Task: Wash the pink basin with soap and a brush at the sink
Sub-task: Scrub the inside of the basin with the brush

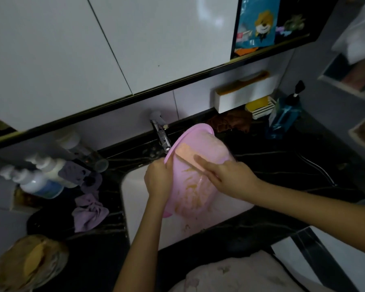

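So, pump bottles (40, 180): on the dark counter left of the sink (135, 207), well apart from it.
Purple cloth (89, 211): crumpled on the counter just beside the sink's left edge.
Left hand (158, 180): over the sink, fingers curled round the rim of the pink basin (198, 186).
Faucet (161, 135): behind the sink, spout just beside that rim.
Pink basin: held tilted above the sink, yellowish lather smeared over its side.
Brush (187, 155): pressed flat against the pink basin's upper side.
Right hand (230, 178): over the sink, gripping the brush, forefinger laid straight along its back.
Yellow soap (258, 104): on a white rack behind and right of the sink.
Blue bottle (282, 119): farther right of the sink.
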Demonstrator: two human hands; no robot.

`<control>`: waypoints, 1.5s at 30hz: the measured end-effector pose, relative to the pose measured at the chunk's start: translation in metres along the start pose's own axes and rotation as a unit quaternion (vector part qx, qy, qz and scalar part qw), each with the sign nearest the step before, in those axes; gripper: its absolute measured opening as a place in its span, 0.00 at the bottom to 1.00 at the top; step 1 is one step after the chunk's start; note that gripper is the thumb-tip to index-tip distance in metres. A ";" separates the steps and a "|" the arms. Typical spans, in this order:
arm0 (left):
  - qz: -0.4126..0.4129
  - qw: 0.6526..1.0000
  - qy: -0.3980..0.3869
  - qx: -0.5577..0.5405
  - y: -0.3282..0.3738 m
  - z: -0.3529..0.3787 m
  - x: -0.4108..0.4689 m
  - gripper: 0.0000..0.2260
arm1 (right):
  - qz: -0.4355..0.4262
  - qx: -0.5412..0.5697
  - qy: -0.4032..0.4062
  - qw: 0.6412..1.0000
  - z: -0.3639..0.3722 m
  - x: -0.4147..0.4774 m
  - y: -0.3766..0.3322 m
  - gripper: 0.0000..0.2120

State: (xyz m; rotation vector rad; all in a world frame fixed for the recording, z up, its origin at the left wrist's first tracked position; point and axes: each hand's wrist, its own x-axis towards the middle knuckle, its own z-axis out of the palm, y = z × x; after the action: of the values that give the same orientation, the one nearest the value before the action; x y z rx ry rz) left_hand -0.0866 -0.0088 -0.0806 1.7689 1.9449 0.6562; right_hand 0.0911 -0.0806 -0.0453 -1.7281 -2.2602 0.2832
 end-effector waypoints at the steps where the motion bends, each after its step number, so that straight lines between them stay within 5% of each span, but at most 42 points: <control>1: 0.001 1.000 -0.002 -0.001 0.001 -0.001 0.001 0.22 | 0.041 -0.007 0.018 0.999 -0.003 0.012 0.011 0.22; 4: -0.008 1.000 0.001 -0.002 0.000 -0.003 0.001 0.23 | 0.198 0.057 -0.015 0.979 -0.010 0.027 0.028 0.22; 8: -0.015 1.000 0.003 -0.007 -0.007 -0.004 0.002 0.24 | 0.092 0.015 0.015 0.996 0.023 -0.032 -0.002 0.24; 13: -0.010 1.000 0.007 -0.013 -0.002 -0.003 -0.001 0.23 | 0.238 0.107 0.026 0.965 0.018 -0.014 0.021 0.24; 17: -0.009 1.000 0.004 -0.014 -0.005 -0.002 0.001 0.22 | 0.113 0.048 0.022 0.992 0.033 -0.019 -0.013 0.26; 21: -0.003 1.000 0.004 -0.015 -0.003 -0.002 -0.001 0.22 | 0.273 0.024 0.009 0.962 0.016 0.002 0.025 0.25; 26: -0.007 1.000 0.009 -0.011 -0.006 -0.001 0.002 0.20 | 0.116 0.034 0.011 0.993 0.032 -0.029 -0.019 0.26; 30: -0.012 1.000 0.009 -0.013 -0.007 -0.003 0.001 0.22 | 0.263 0.096 0.025 0.960 0.018 -0.002 0.014 0.24; 34: -0.013 1.000 0.007 -0.025 -0.009 -0.002 0.001 0.22 | 0.077 -0.017 0.056 0.995 0.043 -0.033 -0.007 0.27; 39: -0.010 0.999 0.011 -0.028 -0.011 -0.004 0.003 0.22 | 0.239 0.047 0.000 0.970 0.024 -0.008 0.028 0.26; 43: -0.008 0.999 0.003 -0.053 -0.016 -0.004 0.010 0.24 | 0.081 0.036 0.039 0.995 0.055 -0.027 0.001 0.27; 45: -0.010 0.998 0.010 -0.059 -0.017 -0.007 0.011 0.24 | 0.118 0.061 0.089 0.987 0.051 -0.010 0.010 0.28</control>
State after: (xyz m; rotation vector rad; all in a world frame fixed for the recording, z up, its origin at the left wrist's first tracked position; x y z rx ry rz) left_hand -0.1055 0.0000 -0.0856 1.6748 1.8934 0.7674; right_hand 0.0854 -0.0873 -0.0978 -1.8766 -1.8777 0.2960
